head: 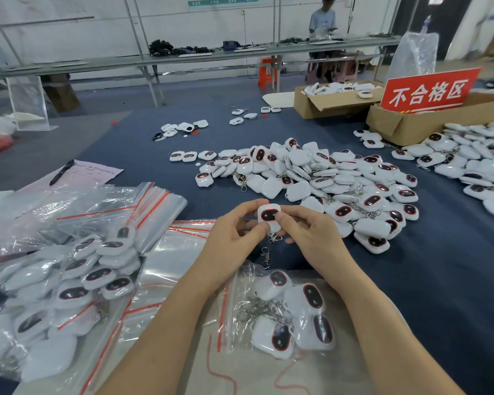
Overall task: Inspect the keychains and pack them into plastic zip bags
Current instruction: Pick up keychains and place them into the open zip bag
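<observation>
Grip: left hand (234,235) and right hand (311,235) both pinch one white keychain (268,216) upright above the surface's (439,280) near edge, its chain (265,255) hanging toward the part-filled zip bag (241,283) just below, whose red-striped mouth apparently lies on the left hand's side.

A black pen (61,173) lies on a pink sheet (97,173) at the left of the blue table (143,149), a red sign (428,91) stands in a cardboard box (397,124), and an orange stool (267,72) sits beyond.
</observation>
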Demonstrator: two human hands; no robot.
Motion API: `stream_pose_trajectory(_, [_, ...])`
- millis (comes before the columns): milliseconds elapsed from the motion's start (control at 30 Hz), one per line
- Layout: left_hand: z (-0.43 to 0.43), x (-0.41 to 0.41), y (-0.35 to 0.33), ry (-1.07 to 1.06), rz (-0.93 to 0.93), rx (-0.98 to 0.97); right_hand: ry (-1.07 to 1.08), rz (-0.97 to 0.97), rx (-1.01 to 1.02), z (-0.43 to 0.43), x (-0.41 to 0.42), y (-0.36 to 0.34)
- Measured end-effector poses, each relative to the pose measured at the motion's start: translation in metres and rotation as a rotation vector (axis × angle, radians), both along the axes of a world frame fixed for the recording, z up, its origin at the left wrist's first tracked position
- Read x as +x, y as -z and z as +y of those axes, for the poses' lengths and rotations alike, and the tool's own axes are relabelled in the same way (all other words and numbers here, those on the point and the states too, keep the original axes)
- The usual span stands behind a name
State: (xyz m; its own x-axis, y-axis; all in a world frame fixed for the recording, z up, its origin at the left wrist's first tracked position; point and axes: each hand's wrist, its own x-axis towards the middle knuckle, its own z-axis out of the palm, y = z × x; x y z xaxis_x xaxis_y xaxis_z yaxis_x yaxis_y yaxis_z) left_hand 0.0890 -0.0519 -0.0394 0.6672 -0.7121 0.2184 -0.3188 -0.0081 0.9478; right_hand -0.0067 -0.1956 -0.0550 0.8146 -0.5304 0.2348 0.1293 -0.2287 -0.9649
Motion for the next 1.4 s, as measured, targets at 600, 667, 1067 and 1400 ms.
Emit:
stream_pose_trajectory(600, [-0.0005,0.0007,0.001,-0.068,0.002,0.018,-0.024,0.025,-0.03,-0.0001,-0.0011,0.0008])
stream_pose_trajectory(667, [0.0,0.0009,0.0005,-0.062,0.014,0.01,-0.025,0.025,-0.028,-0.0003,-0.0007,0.0012])
stream_pose_trajectory(1067, [0.0001,-0.0007,-0.0005,0.003,0.03,0.006,-0.001,0.038,-0.017,-0.0009,0.0001,0.0028])
stream_pose_trajectory(1400, [-0.0018,-0.0004,0.001,0.026,-0.035,0.038,0.008,0.036,0.01,-0.0006,-0.0001,0.0])
